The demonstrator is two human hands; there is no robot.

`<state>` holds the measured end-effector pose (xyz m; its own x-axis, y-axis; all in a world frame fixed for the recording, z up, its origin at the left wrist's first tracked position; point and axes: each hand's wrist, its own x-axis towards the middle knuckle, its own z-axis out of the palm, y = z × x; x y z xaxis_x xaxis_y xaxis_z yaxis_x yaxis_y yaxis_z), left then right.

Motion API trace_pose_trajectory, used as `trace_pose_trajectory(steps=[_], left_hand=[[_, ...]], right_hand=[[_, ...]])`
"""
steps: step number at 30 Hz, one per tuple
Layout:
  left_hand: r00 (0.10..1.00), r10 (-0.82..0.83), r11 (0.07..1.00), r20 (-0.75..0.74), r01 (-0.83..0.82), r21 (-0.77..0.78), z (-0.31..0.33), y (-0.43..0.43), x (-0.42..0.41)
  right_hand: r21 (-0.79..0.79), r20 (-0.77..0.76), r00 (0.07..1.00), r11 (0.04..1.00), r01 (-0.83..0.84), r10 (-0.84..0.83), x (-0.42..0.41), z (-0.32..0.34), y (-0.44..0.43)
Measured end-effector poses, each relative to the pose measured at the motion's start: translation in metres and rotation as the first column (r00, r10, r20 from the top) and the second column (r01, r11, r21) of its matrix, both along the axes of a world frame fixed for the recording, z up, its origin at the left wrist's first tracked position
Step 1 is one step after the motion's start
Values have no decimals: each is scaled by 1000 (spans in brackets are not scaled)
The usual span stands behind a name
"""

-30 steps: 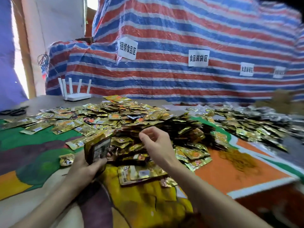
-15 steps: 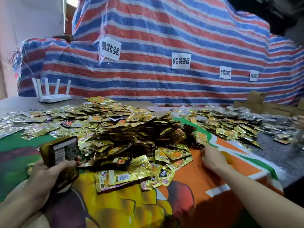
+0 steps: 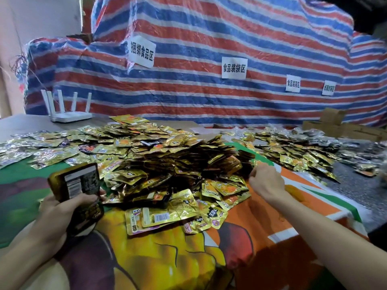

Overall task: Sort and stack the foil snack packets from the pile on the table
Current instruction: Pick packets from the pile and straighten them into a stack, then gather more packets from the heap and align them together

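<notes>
At lower left of the frame, the left hand stays clamped around a squared-up stack of packets, held upright with its printed label side toward the camera. That stack has not grown over the past second, and it has barely shifted.

The change is on the other side. The right hand, which a second ago hovered over the near face of the pile at frame centre, has swung out to the pile's right flank, just above the orange part of the printed cloth that covers the counter. Its fingers are now curled together against the dark packets at that edge; whether they pinch one packet or several cannot be told, as the knuckles hide the tips. The reading is that a fresh pick is under way, to feed the stack in the left hand.

Loose gold packets lie flat at the pile's near foot, untouched. The heap is large, so the sort appears far from finished.

Farther right, a second spread of packets sits apart from the main pile. At upper left, a white router stands on bare counter; behind everything hangs a striped tarpaulin carrying paper signs.
</notes>
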<state>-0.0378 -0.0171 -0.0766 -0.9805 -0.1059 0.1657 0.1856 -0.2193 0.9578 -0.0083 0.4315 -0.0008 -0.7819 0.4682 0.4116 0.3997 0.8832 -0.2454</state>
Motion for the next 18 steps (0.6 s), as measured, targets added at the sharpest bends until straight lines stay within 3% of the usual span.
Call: trace_pose_trajectory(steps=[3, 5, 10, 14, 18], left_hand=[[999, -11, 998, -44, 13, 58, 9, 7, 8], [999, -15, 994, -28, 18, 111, 13, 9, 12], [998, -70, 990, -2, 70, 120, 19, -1, 14], [979, -192, 962, 61, 176, 210, 24, -8, 17], [948, -293, 922, 127, 245, 299, 26, -15, 17]], right_hand=[[-28, -181, 965, 979, -200, 191, -6, 17, -36], [-106, -278, 896, 916, -386, 345, -9, 23, -72], [-343, -359, 699, 609, -715, 618, -20, 19, -177], [-582, -418, 595, 301, -755, 687, -34, 6, -245], [-660, -542, 541, 72, -747, 643, -39, -11, -277]])
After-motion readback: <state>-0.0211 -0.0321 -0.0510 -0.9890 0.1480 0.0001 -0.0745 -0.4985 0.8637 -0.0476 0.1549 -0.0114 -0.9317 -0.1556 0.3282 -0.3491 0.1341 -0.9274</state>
